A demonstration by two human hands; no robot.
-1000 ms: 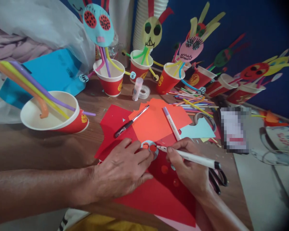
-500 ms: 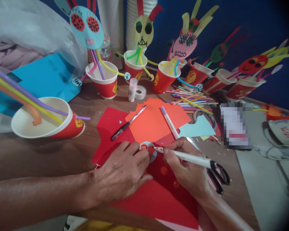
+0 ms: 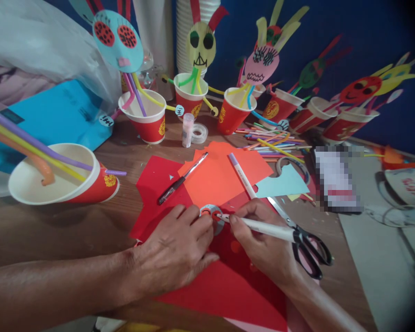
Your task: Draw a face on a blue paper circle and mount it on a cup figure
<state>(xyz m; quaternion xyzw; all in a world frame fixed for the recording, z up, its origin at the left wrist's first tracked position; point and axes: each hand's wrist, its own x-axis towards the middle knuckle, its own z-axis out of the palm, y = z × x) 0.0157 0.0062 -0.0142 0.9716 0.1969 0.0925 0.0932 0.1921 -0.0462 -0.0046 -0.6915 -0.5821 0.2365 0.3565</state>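
Observation:
My left hand (image 3: 175,249) lies flat on a dark red paper sheet (image 3: 224,286), its fingertips pinning a small grey stencil with round holes (image 3: 210,214). My right hand (image 3: 263,242) grips a white marker (image 3: 263,227) whose tip rests in one of the stencil's holes. Small orange-red dots show on the red sheet below the stencil. An orange sheet (image 3: 224,177) lies just beyond, with a black pen (image 3: 181,179) and a purple-capped white marker (image 3: 242,175) on it.
Black-handled scissors (image 3: 304,240) lie right of my right hand. A tipped red paper cup with bent straws (image 3: 60,180) is at left. Several red cups with straw-and-paper monster faces (image 3: 190,97) line the back. Loose straws (image 3: 273,143), tape roll (image 3: 199,133), glue stick (image 3: 187,130), blue paper (image 3: 55,115).
The view has drifted, so everything sits slightly lower and left. Both hands stay on the stencil; the marker tip has shifted a little within the holes.

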